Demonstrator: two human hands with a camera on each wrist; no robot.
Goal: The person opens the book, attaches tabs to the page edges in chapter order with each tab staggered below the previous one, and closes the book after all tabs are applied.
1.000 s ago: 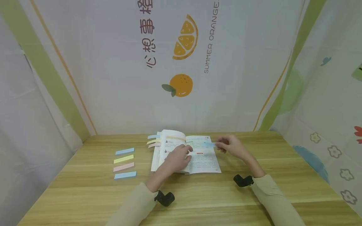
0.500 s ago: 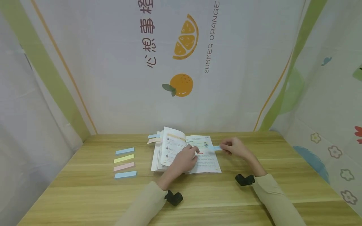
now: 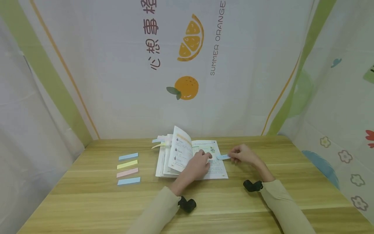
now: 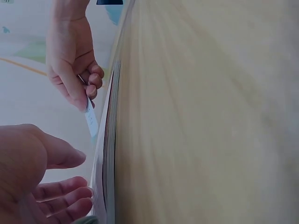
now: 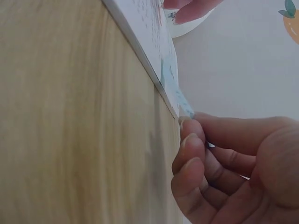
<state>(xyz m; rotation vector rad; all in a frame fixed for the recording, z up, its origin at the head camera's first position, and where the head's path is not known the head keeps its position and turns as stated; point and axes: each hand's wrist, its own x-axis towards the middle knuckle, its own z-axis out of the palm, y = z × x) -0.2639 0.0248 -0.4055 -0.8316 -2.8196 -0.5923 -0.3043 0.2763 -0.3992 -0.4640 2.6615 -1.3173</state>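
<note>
An open book (image 3: 219, 170) lies on the wooden table. My left hand (image 3: 197, 165) reaches across its fold, fingertips on the right page. In the left wrist view, the thumb and fingers of the left hand (image 4: 28, 172) are spread apart at the page, holding nothing. Beyond the right edge of the book, my right hand (image 3: 243, 154) pinches one end of a blue sticky tab (image 3: 223, 157) between thumb and finger. In the right wrist view, the far end of the blue tab (image 5: 170, 77) overlaps the page margin. A left-hand page (image 3: 180, 149) stands raised, curving upward behind my left hand.
Left of the book lie a blue tab pad (image 3: 128, 156), a yellow one (image 3: 127, 164), a pink one (image 3: 127, 172) and another blue one (image 3: 129, 181). Coloured tabs (image 3: 158, 145) stick out from the book's left edge. A printed curtain (image 3: 233, 107) hangs behind the table (image 3: 216, 208).
My left hand has slid right across the page, while the left-hand page has lifted higher. My right hand has brought the blue tab from over the page to its right edge.
</note>
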